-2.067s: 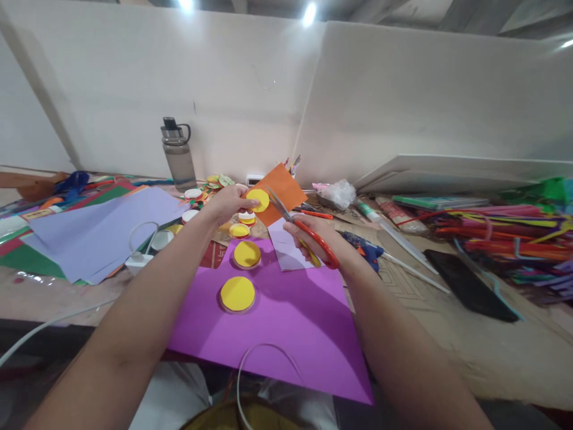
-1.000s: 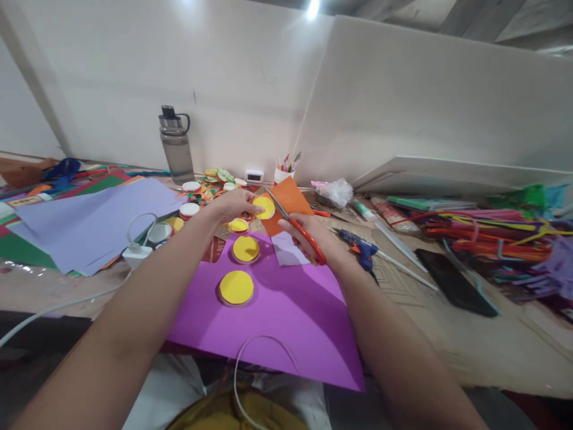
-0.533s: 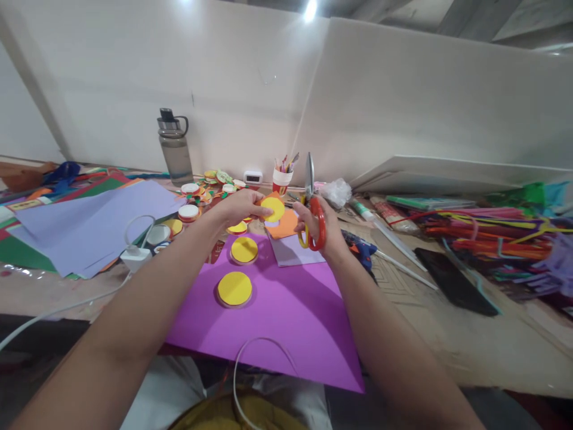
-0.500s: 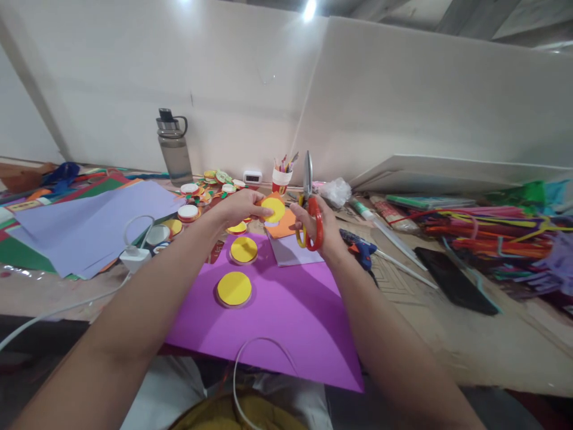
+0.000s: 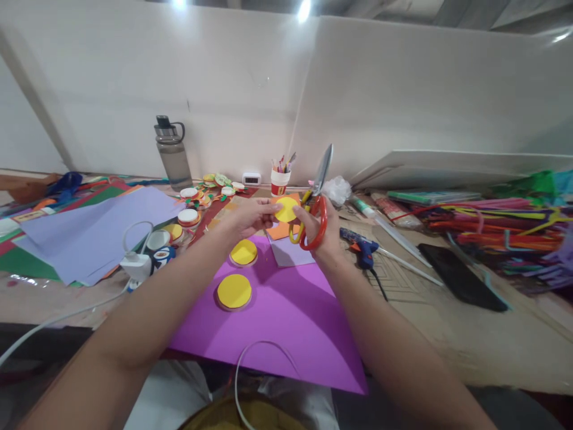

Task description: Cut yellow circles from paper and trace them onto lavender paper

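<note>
Left hand (image 5: 257,216): thumb and fingertips pinched on the left edge of one disc (image 5: 286,209), yellow; other fingers bent in close. Right hand (image 5: 326,230): fingers curled at the handles of one pair of scissors (image 5: 322,173); thumb extended to the disc's right edge. Pressure there, cannot tell.

Disc: raised between both hands, in front of the orange paper (image 5: 281,230). Round, so no long axis; flat face toward the wearer.

Scissors: upright, tilted. Blades together, tips up and a little right; long axis runs steeply from low left to high right. Handle loops, one red, one yellow, at the bottom.

Count: two yellow rounds (image 5: 234,291) on one purple sheet (image 5: 286,322), one nearer the wearer, one farther. One lilac sheet (image 5: 293,251) over the purple sheet's far part, orange paper on it. One glue gun (image 5: 366,251), one phone (image 5: 461,278), right side. One bottle (image 5: 173,156), one pen cup (image 5: 280,181), far side, both upright.
</note>
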Tool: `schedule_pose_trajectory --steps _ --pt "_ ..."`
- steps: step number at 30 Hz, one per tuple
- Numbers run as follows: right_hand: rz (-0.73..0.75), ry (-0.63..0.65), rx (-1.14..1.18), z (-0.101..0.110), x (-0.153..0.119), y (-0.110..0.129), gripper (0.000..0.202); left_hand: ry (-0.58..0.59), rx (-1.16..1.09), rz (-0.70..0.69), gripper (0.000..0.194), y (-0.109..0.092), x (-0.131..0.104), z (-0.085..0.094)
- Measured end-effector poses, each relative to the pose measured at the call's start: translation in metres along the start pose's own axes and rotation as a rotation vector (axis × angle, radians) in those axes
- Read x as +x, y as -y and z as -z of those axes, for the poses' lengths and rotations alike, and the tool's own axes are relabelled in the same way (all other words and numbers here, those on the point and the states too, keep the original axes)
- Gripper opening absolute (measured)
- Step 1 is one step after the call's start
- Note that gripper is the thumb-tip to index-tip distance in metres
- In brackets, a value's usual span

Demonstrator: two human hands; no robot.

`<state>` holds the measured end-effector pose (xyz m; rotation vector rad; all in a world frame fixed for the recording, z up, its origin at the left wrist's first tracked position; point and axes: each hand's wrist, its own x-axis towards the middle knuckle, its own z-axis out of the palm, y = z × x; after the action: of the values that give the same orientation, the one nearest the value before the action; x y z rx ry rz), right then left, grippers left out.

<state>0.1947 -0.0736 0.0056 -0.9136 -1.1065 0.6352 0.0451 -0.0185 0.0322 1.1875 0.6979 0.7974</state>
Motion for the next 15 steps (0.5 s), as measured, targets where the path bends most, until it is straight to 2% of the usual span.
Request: schedule_pose_trajectory --steps 4,7,11,15 --pt "0.069 -0.060 -0.029 0.000 0.002 -0.001 0.042 -0.053 -0.100 -0.042 0.034 0.008 -0.003 -0.019" --pt "0.147 -0.058 -0.153 -0.001 -0.002 0.009 0.042 -0.106 -0.117 -0.104 0.033 0.010 -0.003 -0.024" --pt "0.165 -0.009 -0.236 -0.002 -0.004 0.017 0.042 -0.084 -0.133 -0.145 0.030 0.008 0.001 -0.015" --pt "0.139 0.072 -0.204 -0.001 -0.001 0.009 0.042 -0.105 -0.225 -0.188 0.032 -0.005 0.002 -0.005"
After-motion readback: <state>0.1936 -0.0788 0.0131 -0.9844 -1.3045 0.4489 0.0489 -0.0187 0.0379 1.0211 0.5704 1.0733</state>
